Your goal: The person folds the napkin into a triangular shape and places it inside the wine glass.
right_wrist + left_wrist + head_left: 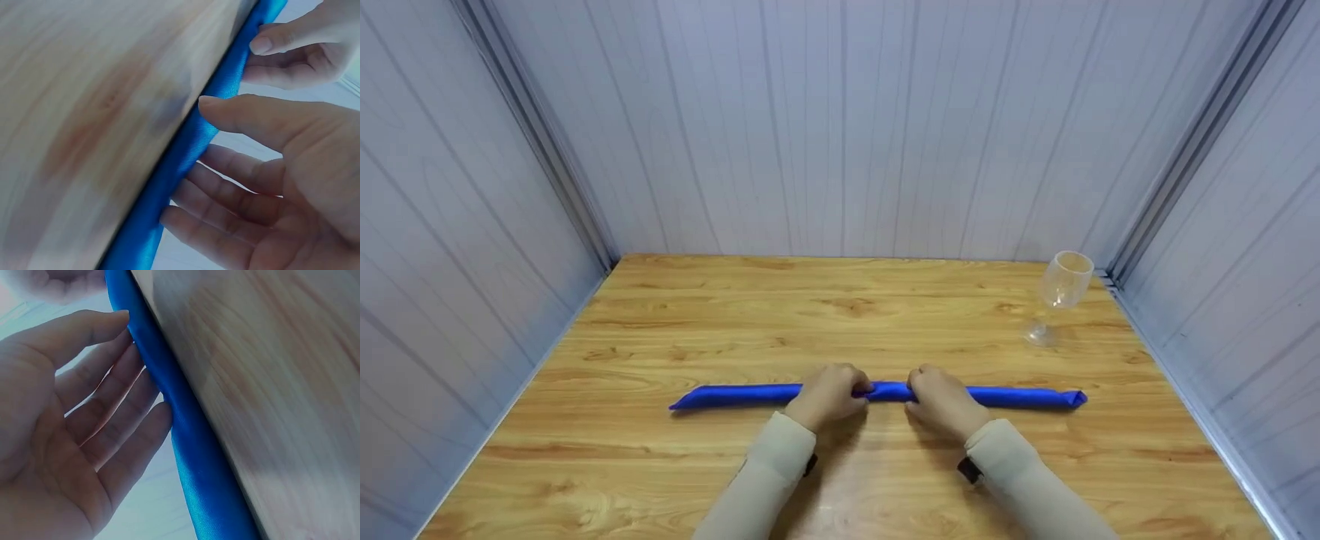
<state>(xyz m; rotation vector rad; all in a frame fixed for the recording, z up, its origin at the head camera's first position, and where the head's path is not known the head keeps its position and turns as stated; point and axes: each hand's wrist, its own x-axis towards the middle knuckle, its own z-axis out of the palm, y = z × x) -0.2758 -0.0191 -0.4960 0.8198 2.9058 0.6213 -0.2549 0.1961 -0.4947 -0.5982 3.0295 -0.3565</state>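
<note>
A strip of shiny blue cloth (1012, 397), rolled into a long narrow tube, lies crosswise on the wooden table. Its left end tapers to a point; the right end looks folded. My left hand (829, 394) grips the roll just left of its middle, thumb on the near side and fingers on the far side. A short way to the right, my right hand (943, 401) holds it the same way. Both wrist views show curved fingers against the cloth roll (197, 455). The hands are apart, with a short stretch of blue between them.
A clear stemmed wine glass (1065, 281) stands upright at the table's back right. White wood-grain panels (840, 127) rise behind the wooden table (735, 307) and on both sides.
</note>
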